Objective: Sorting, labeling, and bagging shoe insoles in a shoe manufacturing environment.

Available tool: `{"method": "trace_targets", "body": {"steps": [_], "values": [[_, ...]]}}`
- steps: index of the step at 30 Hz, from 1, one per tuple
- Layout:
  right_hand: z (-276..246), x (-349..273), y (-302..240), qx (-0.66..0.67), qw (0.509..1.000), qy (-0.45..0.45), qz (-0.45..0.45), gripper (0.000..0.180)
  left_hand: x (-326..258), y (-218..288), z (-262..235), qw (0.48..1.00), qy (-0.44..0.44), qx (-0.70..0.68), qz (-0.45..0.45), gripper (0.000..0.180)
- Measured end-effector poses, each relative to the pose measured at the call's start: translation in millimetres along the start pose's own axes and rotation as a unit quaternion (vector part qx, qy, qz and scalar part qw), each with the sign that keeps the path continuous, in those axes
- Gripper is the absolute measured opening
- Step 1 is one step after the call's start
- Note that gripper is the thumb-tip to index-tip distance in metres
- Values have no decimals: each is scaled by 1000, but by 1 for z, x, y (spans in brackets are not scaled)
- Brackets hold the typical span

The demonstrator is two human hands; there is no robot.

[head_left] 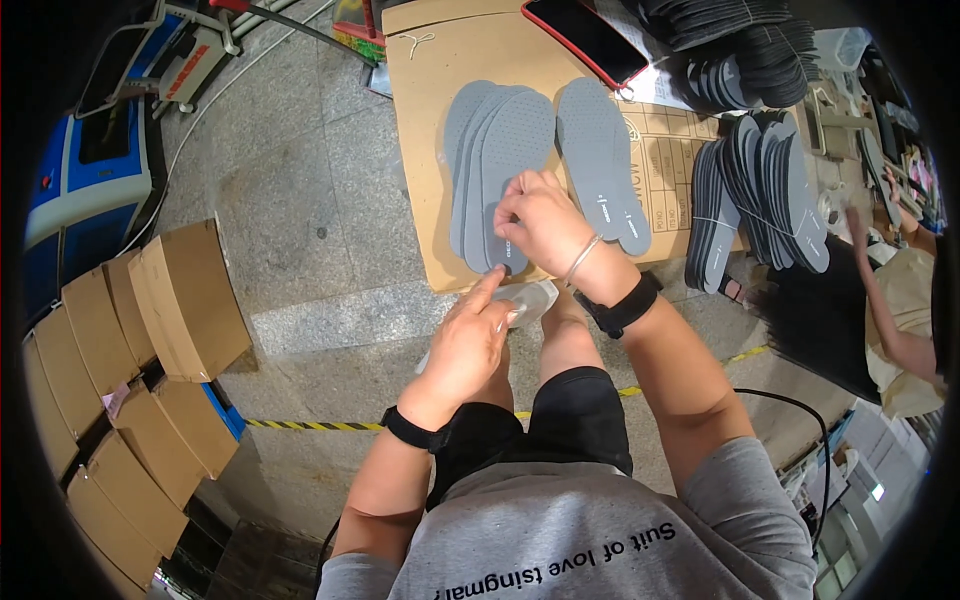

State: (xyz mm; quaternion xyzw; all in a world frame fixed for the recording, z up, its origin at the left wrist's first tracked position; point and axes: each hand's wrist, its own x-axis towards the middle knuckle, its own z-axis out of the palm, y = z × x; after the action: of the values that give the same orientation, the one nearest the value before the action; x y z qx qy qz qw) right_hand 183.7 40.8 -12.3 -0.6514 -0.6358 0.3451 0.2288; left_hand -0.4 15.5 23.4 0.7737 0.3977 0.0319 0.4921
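A fanned stack of grey insoles (515, 125) lies on the cardboard-topped table in front of me, with small dots over the upper part. Over the lower half of its top insole, my right hand (545, 222) is closed with the fingertips pinched together; anything between them is hidden. My left hand (468, 338) is closed around a translucent plastic sheet (535, 301) just off the table's near edge. One of its fingertips reaches the heel of the stack. To the right lies another pair of overlapping grey insoles (595, 135) with small white marks near the heels.
Bundled insoles (765, 190) stand at the table's right, below dark stacks (745, 40). A red-cased phone (585, 42) rests on the cardboard (425, 130). Cardboard boxes (190, 300) are piled at left, near a blue machine (100, 160). Another person's arm (890, 310) is at right.
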Motion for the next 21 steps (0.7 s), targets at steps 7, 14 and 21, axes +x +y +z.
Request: {"method": "trace_targets", "body": {"steps": [7, 14, 21], "values": [[3, -4, -7, 6, 998, 60, 20, 28, 0, 1, 1, 999, 20, -34, -1, 16], [23, -1, -13, -6, 970, 216, 108, 57, 2, -2, 2, 997, 20, -71, 17, 17], [27, 5, -15, 45, 966, 213, 141, 56, 3, -5, -5, 993, 32, -114, 23, 17]]}}
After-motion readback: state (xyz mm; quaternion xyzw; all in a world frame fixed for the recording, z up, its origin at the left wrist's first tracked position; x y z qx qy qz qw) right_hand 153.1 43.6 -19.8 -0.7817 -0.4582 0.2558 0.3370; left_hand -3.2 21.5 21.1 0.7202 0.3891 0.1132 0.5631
